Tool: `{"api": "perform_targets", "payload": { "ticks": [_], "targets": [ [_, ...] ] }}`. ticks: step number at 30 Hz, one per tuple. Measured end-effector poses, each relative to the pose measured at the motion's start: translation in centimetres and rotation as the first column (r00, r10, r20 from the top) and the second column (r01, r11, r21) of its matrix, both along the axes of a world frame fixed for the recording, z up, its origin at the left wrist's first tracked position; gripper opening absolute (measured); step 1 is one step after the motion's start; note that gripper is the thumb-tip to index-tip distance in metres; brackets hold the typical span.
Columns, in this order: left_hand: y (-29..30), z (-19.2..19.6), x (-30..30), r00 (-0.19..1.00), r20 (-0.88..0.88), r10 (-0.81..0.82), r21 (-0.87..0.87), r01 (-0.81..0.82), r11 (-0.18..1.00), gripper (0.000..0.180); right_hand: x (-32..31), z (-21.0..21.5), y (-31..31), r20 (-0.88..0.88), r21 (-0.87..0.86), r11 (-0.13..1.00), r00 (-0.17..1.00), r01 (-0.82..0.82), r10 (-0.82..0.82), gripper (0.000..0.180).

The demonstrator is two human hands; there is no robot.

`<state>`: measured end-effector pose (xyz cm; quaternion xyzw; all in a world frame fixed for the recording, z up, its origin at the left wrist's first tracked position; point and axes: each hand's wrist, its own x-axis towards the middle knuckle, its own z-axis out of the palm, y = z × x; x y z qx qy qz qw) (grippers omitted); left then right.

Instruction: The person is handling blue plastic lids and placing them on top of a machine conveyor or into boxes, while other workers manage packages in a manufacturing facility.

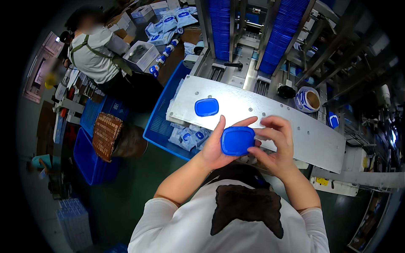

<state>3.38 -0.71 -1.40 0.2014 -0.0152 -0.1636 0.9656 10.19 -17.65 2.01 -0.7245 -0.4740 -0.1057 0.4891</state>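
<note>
In front of my chest I hold a blue plastic lid, a rounded oblong with a raised rim. My left hand cradles it from the left and beneath, thumb along its side. At its right edge, my right hand grips it between thumb and fingers. A second lid of the same kind lies flat on the pale metal plate, just beyond my left hand. What the fingers do under the held lid is hidden.
Tall stacks of blue lids stand in the machine's rails beyond the plate. Left of it, a blue crate holds several wipe packs. A tape roll sits right. Another person stands at the far left near a white box.
</note>
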Motion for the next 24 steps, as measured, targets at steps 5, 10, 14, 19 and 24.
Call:
{"api": "perform_targets", "payload": {
  "ticks": [5,10,14,19,24],
  "targets": [
    [-0.1,0.8,-0.1,0.995,-0.06,0.08,0.116,-0.072,0.991,0.082,-1.4,0.4,2.1,-0.194,-0.106,0.972,0.963,-0.212,0.188,0.039],
    [0.2,1.3,-0.1,0.99,-0.048,0.132,0.157,-0.123,0.98,0.081,-2.2,1.5,3.0,-0.156,-0.141,0.976,0.978,-0.164,0.141,0.057],
    [0.5,1.3,-0.2,0.988,-0.009,0.154,0.224,-0.148,0.963,0.081,-2.6,0.7,3.1,-0.392,-0.108,0.976,0.91,-0.19,0.134,0.055],
    [0.3,1.3,-0.2,0.984,-0.018,0.179,0.154,-0.175,0.972,0.082,-2.6,1.2,3.7,-0.252,-0.073,0.992,0.964,-0.103,0.082,0.042],
    [0.1,1.5,-0.2,0.985,-0.045,0.169,0.115,-0.163,0.98,0.083,-1.9,1.2,3.6,-0.204,-0.096,0.992,0.977,-0.084,0.063,0.025]
  ]
}}
